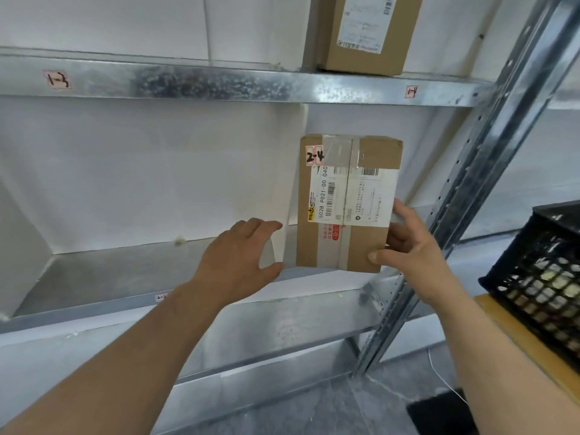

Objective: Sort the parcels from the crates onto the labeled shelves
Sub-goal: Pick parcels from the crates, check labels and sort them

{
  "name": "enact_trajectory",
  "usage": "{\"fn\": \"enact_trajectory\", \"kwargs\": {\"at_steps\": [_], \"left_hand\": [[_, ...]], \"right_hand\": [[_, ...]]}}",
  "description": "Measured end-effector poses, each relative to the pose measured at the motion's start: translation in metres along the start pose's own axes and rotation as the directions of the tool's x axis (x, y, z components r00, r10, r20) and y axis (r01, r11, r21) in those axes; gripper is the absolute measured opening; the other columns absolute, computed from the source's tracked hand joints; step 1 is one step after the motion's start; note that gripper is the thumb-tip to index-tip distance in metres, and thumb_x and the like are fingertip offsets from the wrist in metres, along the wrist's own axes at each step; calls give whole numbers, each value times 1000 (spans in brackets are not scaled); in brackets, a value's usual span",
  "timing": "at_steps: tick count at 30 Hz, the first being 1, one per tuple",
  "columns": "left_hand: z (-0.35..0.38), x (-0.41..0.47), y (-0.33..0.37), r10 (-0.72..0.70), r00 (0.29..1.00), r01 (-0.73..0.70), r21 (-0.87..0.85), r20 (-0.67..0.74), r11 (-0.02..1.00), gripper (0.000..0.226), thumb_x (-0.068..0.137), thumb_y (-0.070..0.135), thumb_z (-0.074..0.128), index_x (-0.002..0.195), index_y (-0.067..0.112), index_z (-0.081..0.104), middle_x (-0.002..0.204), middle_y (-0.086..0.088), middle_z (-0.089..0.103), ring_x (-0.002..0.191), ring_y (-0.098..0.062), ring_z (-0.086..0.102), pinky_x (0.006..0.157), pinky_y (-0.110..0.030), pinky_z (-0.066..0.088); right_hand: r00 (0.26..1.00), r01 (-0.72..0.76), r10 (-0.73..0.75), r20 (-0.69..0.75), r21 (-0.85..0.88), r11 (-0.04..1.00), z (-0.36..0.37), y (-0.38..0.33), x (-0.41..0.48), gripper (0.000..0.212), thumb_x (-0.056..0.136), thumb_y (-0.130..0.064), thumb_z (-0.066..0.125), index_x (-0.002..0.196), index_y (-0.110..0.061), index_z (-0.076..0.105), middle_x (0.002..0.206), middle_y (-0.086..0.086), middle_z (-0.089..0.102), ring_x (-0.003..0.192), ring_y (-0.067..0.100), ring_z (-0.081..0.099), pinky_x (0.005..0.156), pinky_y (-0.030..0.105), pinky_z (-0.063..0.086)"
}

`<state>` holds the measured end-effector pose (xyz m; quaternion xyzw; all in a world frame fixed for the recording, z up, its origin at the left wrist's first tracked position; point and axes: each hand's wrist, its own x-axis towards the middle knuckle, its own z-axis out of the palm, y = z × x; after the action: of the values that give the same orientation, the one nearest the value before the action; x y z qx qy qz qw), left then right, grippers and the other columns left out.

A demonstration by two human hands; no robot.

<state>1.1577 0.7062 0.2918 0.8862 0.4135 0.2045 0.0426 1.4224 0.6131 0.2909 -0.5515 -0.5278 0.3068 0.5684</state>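
Head view: cardboard parcel marked 2-4, upright near shelf front-right corner; right grip pinches its lower right edge, left grip open alongside. Risk: may topple forward on release.

White panelled wall behind, grey mottled floor below.
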Motion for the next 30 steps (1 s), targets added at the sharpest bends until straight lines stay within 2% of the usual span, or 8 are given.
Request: {"fn": "enact_trajectory", "kwargs": {"at_steps": [6, 11, 14, 16, 18, 22, 25, 30], "left_hand": [[26, 22, 31, -60, 996, 59, 23, 61, 998, 65, 89, 45, 57, 146, 29, 29, 141, 8, 42, 127, -15, 39, 97, -32, 42], [65, 62, 66, -206, 971, 213, -48, 118, 976, 71, 90, 45, 58, 149, 30, 22, 147, 6, 40, 129, -17, 43, 102, -39, 44], [90, 92, 87, -289, 941, 325, -238, 175, 915, 72, 89, 41, 61, 148, 32, 21, 146, 5, 43, 127, -19, 48, 104, -45, 44], [103, 110, 95, -359, 916, 401, -395, 179, 827, 66, 89, 32, 64, 144, 30, 28, 139, 6, 50, 123, -17, 51, 106, -41, 42], [114, 124, 97, -440, 878, 476, -458, 191, 751, 60, 89, 26, 65, 140, 25, 34, 134, 6, 54, 119, -16, 53, 104, -32, 41], [135, 143, 89, -565, 804, 576, -475, 186, 665, 53, 89, 20, 65, 135, 19, 39, 130, 4, 57, 114, -16, 56, 93, -24, 41], [150, 156, 79, -614, 768, 623, -433, 182, 651, 51, 91, 18, 62, 135, 21, 38, 133, 4, 55, 121, -20, 54, 100, -31, 43], [181, 167, 51, -639, 738, 661, -424, 219, 619, 42, 92, 13, 60, 124, 29, 37, 132, 4, 55, 124, -24, 52, 101, -41, 46]], "right_hand": [[1000, -13, 13, 19, 17, 1000, -45, 24, 24, 86, 76, 16, 67, 129, -48, 45, 120, 5, 66, 112, 22, 63, 88, 42, 55], [996, -34, 33, 87, 7, 999, -75, 55, 62, 84, 76, 13, 70, 133, -42, 43, 121, 6, 65, 111, 18, 64, 90, 36, 56], [989, -61, 60, 138, 5, 998, -87, 76, 87, 86, 77, 9, 71, 138, -41, 39, 122, 0, 64, 111, 14, 63, 91, 35, 56], [983, -73, 71, 170, 3, 997, -89, 89, 104, 89, 77, 9, 71, 140, -42, 36, 123, -4, 62, 109, 10, 63, 91, 32, 55], [976, -92, 90, 196, -2, 996, -88, 101, 121, 92, 78, 7, 72, 141, -46, 31, 129, -4, 58, 114, 13, 60, 92, 33, 54], [949, -133, 146, 278, -63, 989, -82, 126, 151, 97, 78, 3, 74, 146, -44, 22, 142, -7, 49, 125, 13, 52, 94, 31, 53], [928, -153, 187, 323, -126, 980, -68, 145, 167, 100, 78, 5, 73, 151, -37, 19, 145, -5, 45, 130, 14, 48, 95, 32, 51], [915, -175, 232, 331, -195, 965, -45, 170, 179, 99, 80, 5, 70, 150, -35, 13, 149, -5, 39, 135, 17, 42, 94, 29, 47]]}}
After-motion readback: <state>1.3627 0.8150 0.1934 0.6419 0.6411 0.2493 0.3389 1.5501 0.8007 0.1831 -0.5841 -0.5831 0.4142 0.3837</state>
